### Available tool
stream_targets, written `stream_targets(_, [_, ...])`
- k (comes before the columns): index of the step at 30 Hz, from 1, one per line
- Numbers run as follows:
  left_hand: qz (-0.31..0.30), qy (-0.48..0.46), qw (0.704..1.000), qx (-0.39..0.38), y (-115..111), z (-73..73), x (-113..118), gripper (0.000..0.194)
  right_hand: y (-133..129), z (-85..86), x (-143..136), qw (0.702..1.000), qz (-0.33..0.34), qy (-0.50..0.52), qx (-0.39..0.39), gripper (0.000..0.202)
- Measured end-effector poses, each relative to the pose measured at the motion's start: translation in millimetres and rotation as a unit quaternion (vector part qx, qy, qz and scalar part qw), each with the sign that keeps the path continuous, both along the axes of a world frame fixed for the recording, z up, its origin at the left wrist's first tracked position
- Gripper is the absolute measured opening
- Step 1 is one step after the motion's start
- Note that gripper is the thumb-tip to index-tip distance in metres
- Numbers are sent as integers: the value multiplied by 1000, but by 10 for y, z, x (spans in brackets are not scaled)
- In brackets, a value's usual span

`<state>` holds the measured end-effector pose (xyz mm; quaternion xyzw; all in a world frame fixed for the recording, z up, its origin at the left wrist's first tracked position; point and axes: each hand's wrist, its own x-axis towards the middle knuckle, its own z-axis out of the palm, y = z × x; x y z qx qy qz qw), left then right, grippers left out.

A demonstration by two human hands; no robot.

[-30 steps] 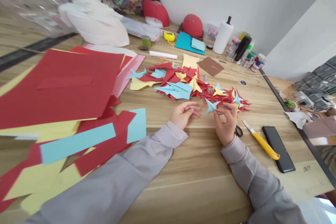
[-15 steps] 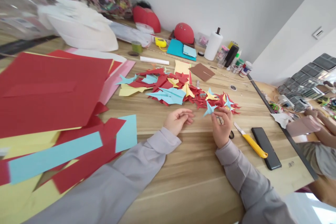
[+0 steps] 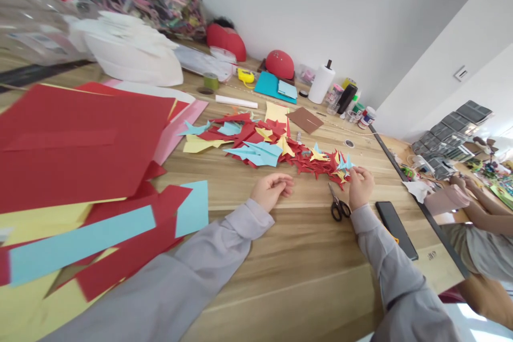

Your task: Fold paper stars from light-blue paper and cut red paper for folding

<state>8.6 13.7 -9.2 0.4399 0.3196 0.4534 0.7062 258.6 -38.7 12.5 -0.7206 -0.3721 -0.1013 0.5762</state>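
My right hand (image 3: 361,187) is at the right end of a long pile of folded paper pieces (image 3: 296,160), its fingertips closed at a small light blue folded piece (image 3: 347,162). My left hand (image 3: 272,191) rests on the table below the pile's middle, fingers curled and pressed together; nothing shows in it. Larger light blue folded planes (image 3: 256,154) lie on the pile just above my left hand. Black-handled scissors (image 3: 339,207) lie just left of my right wrist.
Red, yellow and blue paper sheets (image 3: 80,144) cover the left side. A black phone (image 3: 396,228) lies right of my right forearm, a yellow cutter partly hidden beside it. Paper roll (image 3: 321,83) and bottles stand by the wall. Another person's arm (image 3: 487,214) is at far right.
My right hand has moved right with the small blue piece, to the pile's right end. The scissors have come into full view, and the cutter is now mostly covered. My left hand has hardly moved.
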Motion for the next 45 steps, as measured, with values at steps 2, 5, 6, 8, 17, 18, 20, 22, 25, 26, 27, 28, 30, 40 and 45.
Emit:
stream_targets(2, [2,3,1000,3,-2,0,0,20,80,-5,42,1000,1,-9,-5,18])
stream_targets(5, [3,12,1000,7,-4,3,-3,20,226,-34,50,1000,9,-17,-18,18])
stream_targets(6, [2,15,1000,8,-4,4,-5,21,270,-46,46,1000,8,-19,-20,19])
stream_targets(8, [-1,19,1000,11,-5,6,-9,21,331,-63,33,999,11,-25,-22,20])
stream_targets(17, [-4,22,1000,21,-7,-15,-10,20,-85,18,-442,986,86,-132,54,17])
stream_targets(18, [-3,23,999,22,-10,-13,-11,19,-145,12,-561,981,135,-136,34,16])
stream_targets(20, [-1,26,999,23,-20,-3,-15,17,-231,-15,-795,951,267,-147,-52,15])
stream_targets(22, [0,30,999,25,-32,9,-19,15,-270,-53,-981,894,381,-162,-169,15])
stream_targets(25, [2,37,999,25,-41,20,-18,11,-274,-98,-1113,822,435,-248,-273,11])
stream_targets(26, [3,38,999,25,-40,21,-15,10,-269,-107,-1119,818,430,-263,-277,11])
stream_targets(27, [3,37,999,25,-37,20,-12,10,-263,-114,-1112,816,432,-266,-278,11])
stream_targets(28, [2,36,999,24,-34,18,-9,10,-256,-120,-1097,820,430,-260,-274,10])
stream_targets(30, [3,32,999,24,-31,11,-5,10,-243,-129,-1058,824,434,-241,-272,10])
stream_targets(40, [76,203,937,275,-154,238,-59,18,-191,-169,-978,822,463,-158,-291,14])
stream_targets(45, [146,508,773,351,205,699,-625,15,-187,-203,-952,825,465,-144,-288,18])
